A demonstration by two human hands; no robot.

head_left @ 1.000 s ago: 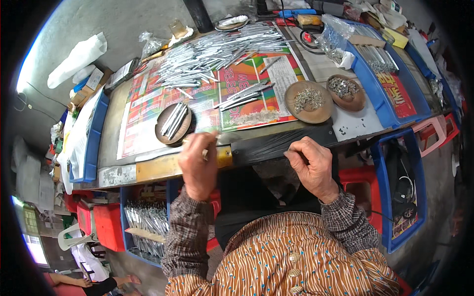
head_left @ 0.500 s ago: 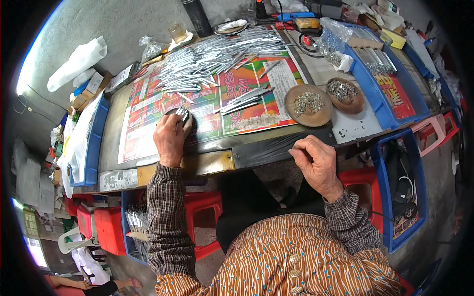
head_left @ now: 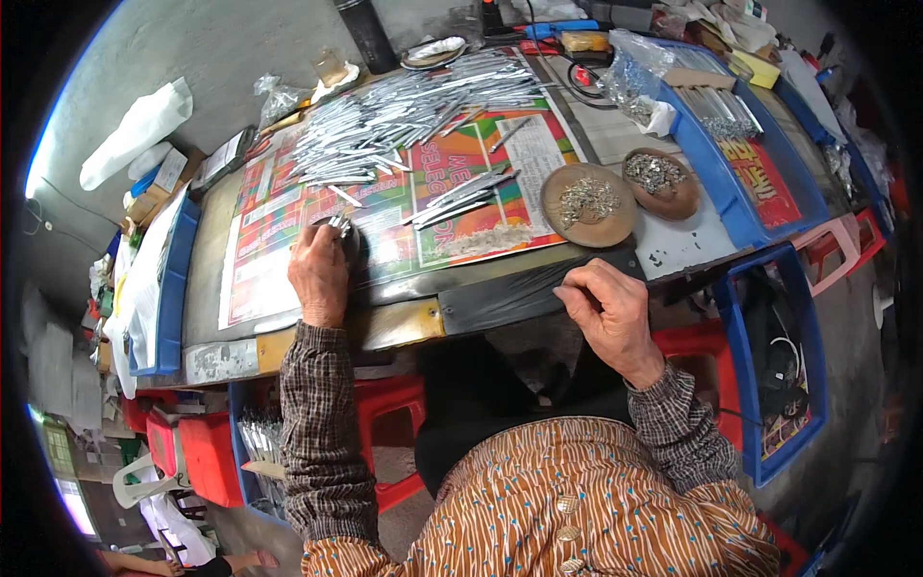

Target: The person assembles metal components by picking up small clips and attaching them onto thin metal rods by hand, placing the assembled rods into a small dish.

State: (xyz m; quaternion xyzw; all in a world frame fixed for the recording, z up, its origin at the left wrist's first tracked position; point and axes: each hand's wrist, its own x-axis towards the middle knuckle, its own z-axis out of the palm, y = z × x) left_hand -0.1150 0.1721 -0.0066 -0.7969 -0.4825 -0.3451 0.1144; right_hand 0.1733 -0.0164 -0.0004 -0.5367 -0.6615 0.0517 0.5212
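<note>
At the table's near edge, left of centre, my left hand is closed around a few thin silvery metal sticks, their ends poking up past the fingers. A dark rounded object sits right beside that hand, mostly hidden. My right hand hovers at the front edge, thumb and fingers pinched together; anything between them is too small to make out. Beyond it stands a shallow round wooden bowl of tiny metal bits. A small bunch of similar sticks lies between the hands, further back.
A large heap of silvery sticks covers the back of the printed sheet. To the right are a second bowl of metal bits and a blue tray. Another blue tray stands left. A blue crate sits below right.
The whole view has shifted slightly to the left. The sticks in my left hand show less above the fingers than before. My right hand keeps its pinched shape.
</note>
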